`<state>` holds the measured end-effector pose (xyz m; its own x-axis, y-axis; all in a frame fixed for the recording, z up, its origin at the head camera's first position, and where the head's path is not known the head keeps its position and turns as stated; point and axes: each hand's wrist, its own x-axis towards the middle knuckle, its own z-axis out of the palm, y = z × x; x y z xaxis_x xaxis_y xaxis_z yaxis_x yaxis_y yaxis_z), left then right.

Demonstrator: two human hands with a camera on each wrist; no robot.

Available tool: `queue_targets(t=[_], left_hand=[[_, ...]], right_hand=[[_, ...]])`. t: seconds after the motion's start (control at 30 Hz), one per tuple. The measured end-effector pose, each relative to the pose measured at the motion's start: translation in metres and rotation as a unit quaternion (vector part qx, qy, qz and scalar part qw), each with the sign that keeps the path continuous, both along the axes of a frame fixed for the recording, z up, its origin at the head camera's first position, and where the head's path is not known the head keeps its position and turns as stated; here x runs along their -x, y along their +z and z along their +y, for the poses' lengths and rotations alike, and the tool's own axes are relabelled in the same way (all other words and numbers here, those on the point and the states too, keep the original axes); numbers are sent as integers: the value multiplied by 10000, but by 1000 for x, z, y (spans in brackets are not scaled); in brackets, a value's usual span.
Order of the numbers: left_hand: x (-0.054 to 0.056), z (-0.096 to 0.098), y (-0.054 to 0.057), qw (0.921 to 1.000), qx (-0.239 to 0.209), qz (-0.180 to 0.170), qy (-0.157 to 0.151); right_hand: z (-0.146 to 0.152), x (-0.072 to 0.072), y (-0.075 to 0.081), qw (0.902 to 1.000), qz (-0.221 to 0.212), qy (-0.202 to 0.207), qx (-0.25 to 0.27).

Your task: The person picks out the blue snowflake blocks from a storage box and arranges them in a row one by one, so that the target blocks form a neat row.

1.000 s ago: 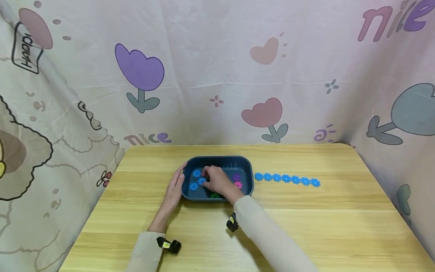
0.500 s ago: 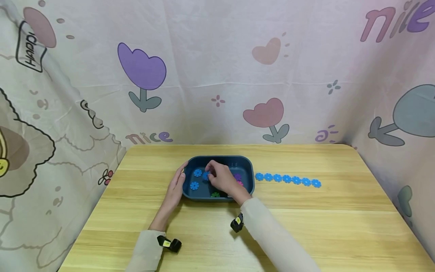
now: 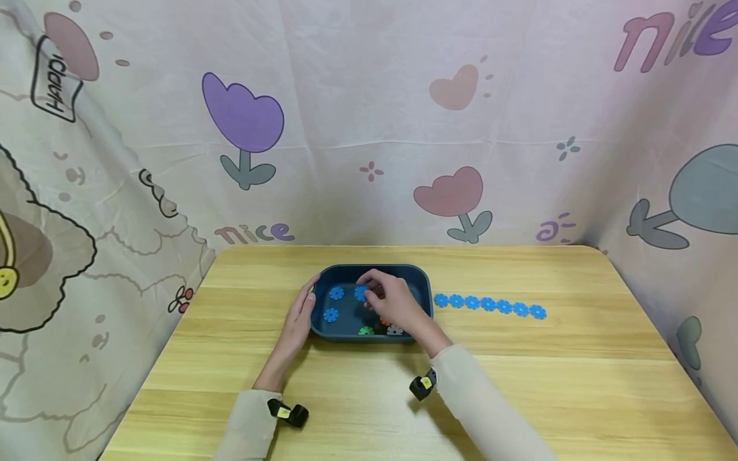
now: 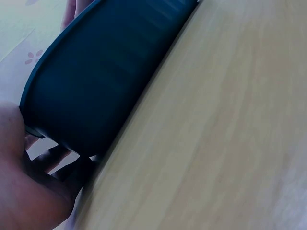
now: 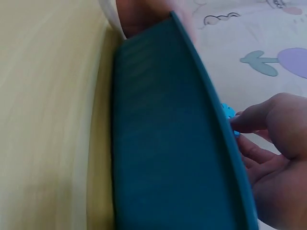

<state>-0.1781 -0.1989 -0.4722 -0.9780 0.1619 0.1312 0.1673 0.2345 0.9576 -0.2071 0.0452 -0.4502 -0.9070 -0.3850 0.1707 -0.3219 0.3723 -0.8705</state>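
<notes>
In the head view a dark blue tray [image 3: 340, 337] stands on the wooden table. My left hand [image 3: 296, 321] lies along the tray's left end, fingers extended against the outside and thumb by the rim. Over the tray's interior, my right hand [image 3: 396, 302] pinches a blue notched plastic disc [image 3: 360, 292] between thumb and fingertips. That disc [image 5: 227, 111] also peeks past the tray rim in the right wrist view. Two more blue discs [image 3: 337, 293] lie at the tray's left. Near its front wall are a green disc [image 3: 366, 331], a whitish one [image 3: 394, 330] and a partly hidden orange one [image 3: 385, 322].
Right of the tray, several blue discs [image 3: 487, 304] form a nearly straight row on the table [image 3: 357, 397]. A printed cloth [image 3: 334, 115] hangs behind the table. Each wrist carries a small black camera [image 3: 296, 416].
My right hand has picked a blue disc from the group at the tray's left and moved rightward with it. The left hand stays at the tray's end.
</notes>
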Motion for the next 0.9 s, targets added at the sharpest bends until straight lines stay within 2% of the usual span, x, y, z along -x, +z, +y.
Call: queue_targets(t=[0.27, 0.53, 0.73, 0.9], left_hand=[[-1, 1, 1, 10000, 33, 86, 25], [-1, 2, 1, 9999, 33, 113, -9], [-1, 2, 1, 9999, 28, 94, 47], [0, 2, 0, 10000, 36, 80, 24]], right_hand=[[21, -10, 13, 9997, 186, 7, 148], [43, -19, 25, 9983, 527, -259, -23], [59, -24, 33, 9974, 636, -339, 56], [72, -28, 34, 9960, 761, -464, 22]])
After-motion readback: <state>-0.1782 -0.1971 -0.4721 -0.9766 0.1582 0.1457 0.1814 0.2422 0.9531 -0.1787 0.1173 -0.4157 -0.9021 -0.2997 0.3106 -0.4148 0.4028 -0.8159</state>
